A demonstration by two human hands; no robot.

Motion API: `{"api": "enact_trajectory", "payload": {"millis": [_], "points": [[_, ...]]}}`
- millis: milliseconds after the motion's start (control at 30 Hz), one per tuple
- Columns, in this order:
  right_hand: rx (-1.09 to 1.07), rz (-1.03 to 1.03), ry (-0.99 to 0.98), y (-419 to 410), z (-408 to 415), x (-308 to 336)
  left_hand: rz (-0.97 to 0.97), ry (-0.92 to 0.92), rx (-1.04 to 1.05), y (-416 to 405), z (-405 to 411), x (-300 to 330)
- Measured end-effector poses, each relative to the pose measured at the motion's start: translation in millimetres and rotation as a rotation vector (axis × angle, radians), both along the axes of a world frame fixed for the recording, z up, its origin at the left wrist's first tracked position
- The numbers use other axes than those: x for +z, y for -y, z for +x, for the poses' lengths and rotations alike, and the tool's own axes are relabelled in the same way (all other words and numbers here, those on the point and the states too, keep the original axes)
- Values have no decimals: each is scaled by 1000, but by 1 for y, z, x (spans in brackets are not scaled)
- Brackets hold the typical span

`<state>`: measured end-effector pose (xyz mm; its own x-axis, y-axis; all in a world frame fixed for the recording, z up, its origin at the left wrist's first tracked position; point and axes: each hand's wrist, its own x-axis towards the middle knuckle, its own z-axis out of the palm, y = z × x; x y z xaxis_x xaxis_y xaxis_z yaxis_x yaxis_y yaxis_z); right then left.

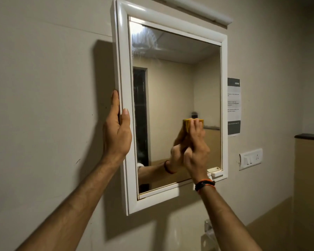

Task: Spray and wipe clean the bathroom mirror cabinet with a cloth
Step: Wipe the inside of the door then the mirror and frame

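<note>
The white-framed mirror cabinet point(123, 60) hangs on the beige wall, its glass point(176, 87) streaked with wet smears near the top left. My left hand point(117, 131) grips the frame's left edge, thumb on the front and fingers behind. My right hand point(196, 144) holds a folded yellow cloth point(188, 124) and presses it against the lower right part of the glass. The hand and cloth are doubled by their reflection. No spray bottle is in view.
A printed paper notice point(234, 105) is stuck to the wall right of the cabinet. Below it sits a white switch plate point(250, 158). A small white tab point(217, 173) is at the frame's bottom right corner. A dark ledge point(309, 136) tops a tiled wall at far right.
</note>
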<state>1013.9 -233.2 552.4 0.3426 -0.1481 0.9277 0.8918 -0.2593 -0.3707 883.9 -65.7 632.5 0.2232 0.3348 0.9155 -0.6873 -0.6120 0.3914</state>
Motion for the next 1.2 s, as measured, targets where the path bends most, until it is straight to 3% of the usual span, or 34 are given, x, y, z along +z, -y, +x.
{"api": "enact_trajectory", "payload": {"millis": [200,367,733,967,1200], "points": [[-96,171,-146,41,47,27,17,16,24,-2,5,15],[-141,217,-237,26,43,41,16,21,-4,-5,6,15],[116,-225,332,-96,-79,50,-28,30,-103,-7,5,35],[51,-261,478,-75,-49,66,-13,49,-111,-4,3,60],[4,-91,204,-7,11,99,4,48,-64,-5,7,72]]}}
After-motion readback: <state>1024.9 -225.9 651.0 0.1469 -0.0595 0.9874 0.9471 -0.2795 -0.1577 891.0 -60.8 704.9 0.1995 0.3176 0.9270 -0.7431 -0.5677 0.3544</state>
